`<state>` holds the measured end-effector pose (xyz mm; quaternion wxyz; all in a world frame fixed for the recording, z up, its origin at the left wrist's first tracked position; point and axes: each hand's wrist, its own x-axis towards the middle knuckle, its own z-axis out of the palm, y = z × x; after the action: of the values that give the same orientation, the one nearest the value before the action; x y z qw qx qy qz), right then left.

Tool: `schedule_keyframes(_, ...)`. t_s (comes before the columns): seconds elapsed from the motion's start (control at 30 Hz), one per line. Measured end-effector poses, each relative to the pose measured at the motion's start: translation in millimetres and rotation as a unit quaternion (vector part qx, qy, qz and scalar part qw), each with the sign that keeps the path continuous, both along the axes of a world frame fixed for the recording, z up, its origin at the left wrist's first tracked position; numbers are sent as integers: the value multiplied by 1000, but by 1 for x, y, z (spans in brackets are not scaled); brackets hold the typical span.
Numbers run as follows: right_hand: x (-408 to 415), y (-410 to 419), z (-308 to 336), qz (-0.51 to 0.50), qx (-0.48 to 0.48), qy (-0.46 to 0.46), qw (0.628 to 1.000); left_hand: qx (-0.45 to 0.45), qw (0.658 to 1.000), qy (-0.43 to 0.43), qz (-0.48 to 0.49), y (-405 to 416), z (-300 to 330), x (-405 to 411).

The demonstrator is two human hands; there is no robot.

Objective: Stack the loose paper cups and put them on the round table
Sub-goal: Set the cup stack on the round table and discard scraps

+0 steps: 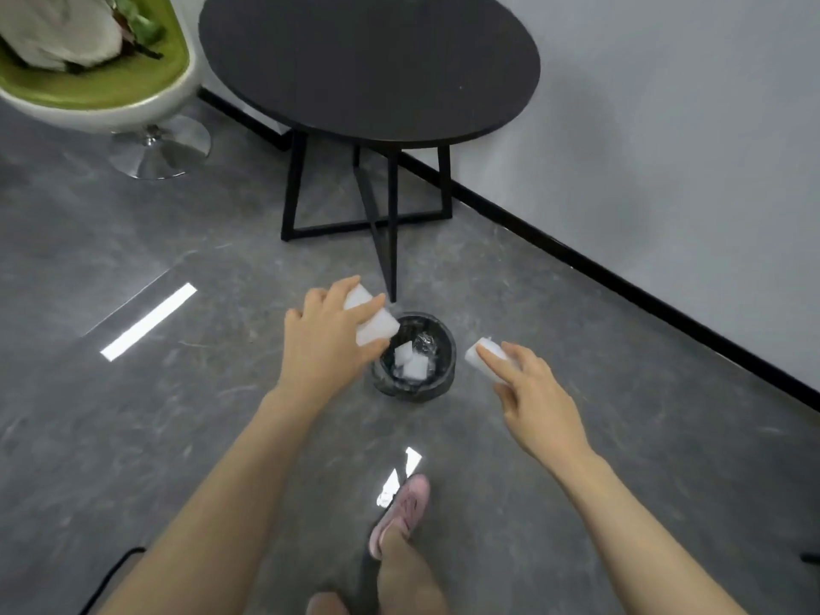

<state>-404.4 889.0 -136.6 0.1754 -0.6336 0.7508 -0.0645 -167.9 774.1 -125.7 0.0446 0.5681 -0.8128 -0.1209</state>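
From the head camera I see my left hand grasping a white paper cup, tilted on its side just over the rim of a small black round waste bin on the grey floor. My right hand grips a second white paper cup, just right of the bin. More white cups lie inside the bin. The black round table stands beyond, nothing on the part I can see.

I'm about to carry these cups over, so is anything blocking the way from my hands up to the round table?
Nothing visible blocks it. The left hand holds a paper cup above the trash bin, the right hand holds another, and the round table stands just beyond.
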Motion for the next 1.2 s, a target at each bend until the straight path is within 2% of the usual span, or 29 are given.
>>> schedule_keyframes(0.23,-36,-113,-103,26,63,6,998,73,996,-42,-40,-100,-111,-55)
schedule_keyframes(0.43,-53,-173,-234,7,120,-31,992,148,984,-62,-77,-153,-239,-90)
schedule_keyframes(0.6,-64,-201,-345,10,142,-21,990,145,971,-114,-150,-172,-351,-115)
schedule_keyframes(0.8,-67,-221,-438,22,144,-20,989,149,967,-127,-165,-190,-455,-134)
schedule_keyframes(1.0,-62,-221,-482,21,162,-30,986,192,957,-119,-181,-184,-506,-133)
schedule_keyframes(1.2,-66,-221,-444,16,180,-26,983,214,951,-117,-188,-180,-468,-130)
